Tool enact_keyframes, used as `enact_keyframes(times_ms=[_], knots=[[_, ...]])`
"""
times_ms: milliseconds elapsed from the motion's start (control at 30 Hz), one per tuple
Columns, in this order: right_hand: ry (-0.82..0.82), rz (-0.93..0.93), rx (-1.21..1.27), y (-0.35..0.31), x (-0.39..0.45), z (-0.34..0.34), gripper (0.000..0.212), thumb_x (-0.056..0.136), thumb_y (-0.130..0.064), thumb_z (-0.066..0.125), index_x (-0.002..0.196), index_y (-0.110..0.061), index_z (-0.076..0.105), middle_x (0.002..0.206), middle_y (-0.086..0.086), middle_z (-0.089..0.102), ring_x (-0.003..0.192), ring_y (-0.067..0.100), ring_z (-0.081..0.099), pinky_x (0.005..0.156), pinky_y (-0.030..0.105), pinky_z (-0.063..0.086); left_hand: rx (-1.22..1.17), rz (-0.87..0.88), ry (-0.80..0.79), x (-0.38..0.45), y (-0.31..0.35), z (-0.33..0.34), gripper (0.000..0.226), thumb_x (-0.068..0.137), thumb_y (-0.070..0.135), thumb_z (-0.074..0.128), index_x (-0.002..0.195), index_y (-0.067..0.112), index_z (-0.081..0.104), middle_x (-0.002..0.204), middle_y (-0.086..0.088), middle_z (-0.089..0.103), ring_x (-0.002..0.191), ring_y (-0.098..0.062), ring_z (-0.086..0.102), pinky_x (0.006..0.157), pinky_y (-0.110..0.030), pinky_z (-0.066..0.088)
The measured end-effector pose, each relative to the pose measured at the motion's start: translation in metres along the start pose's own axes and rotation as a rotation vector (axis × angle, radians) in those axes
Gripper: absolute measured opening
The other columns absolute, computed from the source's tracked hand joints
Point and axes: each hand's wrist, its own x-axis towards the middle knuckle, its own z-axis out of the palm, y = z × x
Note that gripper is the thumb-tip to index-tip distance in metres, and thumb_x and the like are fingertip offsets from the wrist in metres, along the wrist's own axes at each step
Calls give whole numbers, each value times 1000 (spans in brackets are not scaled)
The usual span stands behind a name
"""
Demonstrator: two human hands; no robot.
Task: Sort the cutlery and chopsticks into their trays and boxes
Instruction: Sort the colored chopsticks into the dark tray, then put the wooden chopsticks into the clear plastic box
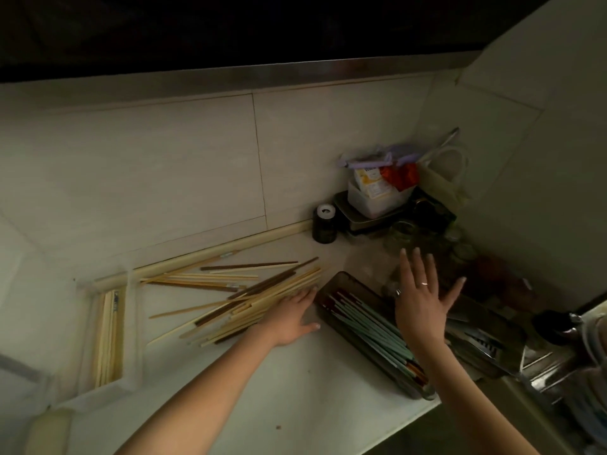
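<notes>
A loose heap of pale and dark brown chopsticks lies across the white counter. My left hand rests flat on the heap's right end, fingers spread, gripping nothing. A dark translucent tray to the right holds pale green and red chopsticks. My right hand hovers open above that tray, fingers splayed, with rings on two fingers. At the far left a clear box holds several pale chopsticks. Metal cutlery lies in another tray at the right.
In the back corner stand a dark jar, a plastic tub of packets on a scale, and glass jars. A dish rack with metal ware fills the right edge. The counter's front edge runs diagonally at the lower right.
</notes>
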Motion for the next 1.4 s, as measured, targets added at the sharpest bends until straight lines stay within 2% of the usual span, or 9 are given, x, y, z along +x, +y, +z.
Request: enact_keyframes(times_ms=[133, 233, 367, 533, 633, 767, 967, 1133, 1400], knots=[[-37, -271, 32, -53, -20, 12, 70, 82, -10, 50, 146, -27, 28, 154, 2, 30, 145, 22, 15, 109, 60, -20, 19, -107, 141, -28, -29, -12, 57, 93, 39, 50, 144, 18, 34, 151, -4, 32, 137, -21, 33, 110, -35, 31], [-178, -511, 82, -98, -36, 26, 64, 88, -10, 42, 148, -26, 25, 155, 1, 28, 146, 20, 14, 106, 57, -27, 125, -285, 356, -64, -59, -24, 38, 92, 28, 49, 128, 16, 48, 130, -5, 50, 119, -23, 48, 94, -33, 42], [-316, -767, 148, -149, -56, 36, 65, 89, -2, 38, 147, -29, 22, 156, -1, 24, 147, 18, 7, 104, 53, -31, 135, -653, 592, -116, -99, -29, 62, 85, 23, 60, 139, 8, 33, 136, -11, 41, 123, -28, 44, 100, -35, 37], [-371, -895, 185, -197, -69, 30, 61, 90, -1, 35, 144, -29, 27, 153, -1, 29, 145, 16, 11, 109, 54, -22, -41, -1024, 472, -161, -140, -20, 81, 86, 22, 62, 145, -1, 12, 144, -19, 32, 133, -33, 33, 109, -38, 33], [-372, -900, 204, -213, -71, 30, 63, 89, 2, 36, 143, -30, 30, 151, -2, 31, 145, 16, 14, 110, 53, -20, -141, -1024, 434, -167, -152, -23, 50, 89, 7, 53, 134, -1, 33, 122, -20, 56, 113, -34, 56, 87, -38, 47], [-422, -816, 190, -217, -66, 39, 64, 88, 2, 35, 142, -31, 32, 150, -4, 35, 143, 14, 20, 114, 49, -12, -207, -962, 468, -171, -155, -28, 39, 88, -5, 44, 126, -2, 41, 117, -22, 59, 109, -36, 58, 85, -38, 47], [-649, -691, 7, -215, -56, 68, 61, 94, -4, 35, 148, -27, 20, 154, -2, 28, 142, 18, 23, 116, 45, 14, -91, -952, 392, -179, -151, -23, 38, 90, 0, 45, 127, 5, 39, 112, -14, 62, 101, -29, 63, 75, -34, 50], [-624, -666, -3, -225, -57, 83, 50, 95, -8, 38, 142, -25, 31, 147, 0, 37, 133, 23, 34, 104, 40, 36, -113, -874, 358, -182, -159, -21, 45, 92, 2, 40, 136, 5, 31, 116, -16, 60, 106, -30, 61, 84, -36, 49], [-593, -805, -127, -232, -59, 90, 45, 95, -6, 35, 139, -17, 33, 138, 5, 46, 127, 24, 39, 100, 40, 37, -151, -798, 274, -186, -164, -23, 62, 92, 4, 41, 146, 5, 11, 120, -17, 58, 104, -31, 60, 77, -33, 45]])
